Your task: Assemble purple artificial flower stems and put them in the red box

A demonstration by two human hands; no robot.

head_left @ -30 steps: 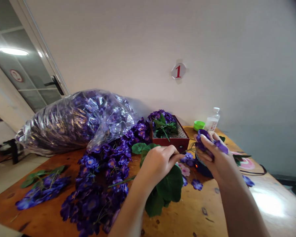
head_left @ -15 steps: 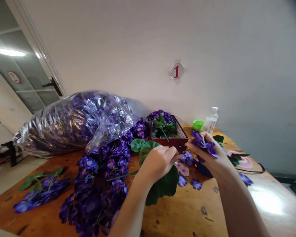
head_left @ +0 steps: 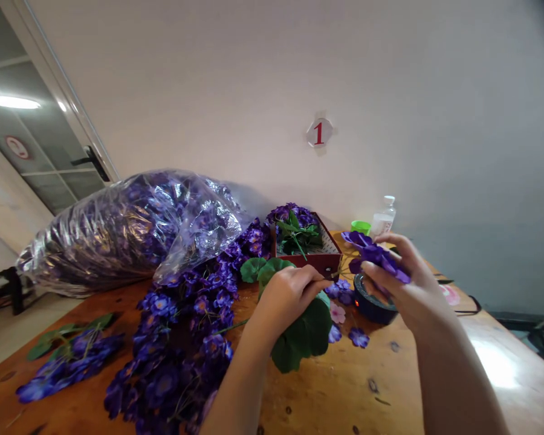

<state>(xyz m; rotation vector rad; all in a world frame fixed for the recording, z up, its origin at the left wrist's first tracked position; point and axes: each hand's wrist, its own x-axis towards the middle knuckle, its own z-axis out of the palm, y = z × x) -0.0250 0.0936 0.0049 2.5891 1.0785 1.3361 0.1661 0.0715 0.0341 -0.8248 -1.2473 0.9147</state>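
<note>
My left hand (head_left: 292,295) is closed in a pinch around a thin stem, with large green leaves (head_left: 304,339) showing below and behind it. Slightly to the right, my right hand (head_left: 412,296) grips a purple artificial flower (head_left: 375,255) between thumb and fingers. The flower's thin stems point left toward the left fingertips; whether they touch is too small to tell. Beneath the right hand sits a dark round pot (head_left: 375,307) with a small red light. Loose blue-purple petals (head_left: 359,337) and a pink blossom (head_left: 337,312) lie on the wooden table (head_left: 326,393).
A big clear plastic bag (head_left: 131,223) of purple flowers lies at the back left. Flowers (head_left: 163,386) are heaped left of my left arm. Behind the hands stand a red box (head_left: 320,261) with flowers, a green cup (head_left: 360,227) and a bottle (head_left: 384,217).
My right hand has lifted and turned, its fingers spread more around the flower, uncovering more of the dark pot. My left hand stays nearly in place. The view has shifted slightly right.
</note>
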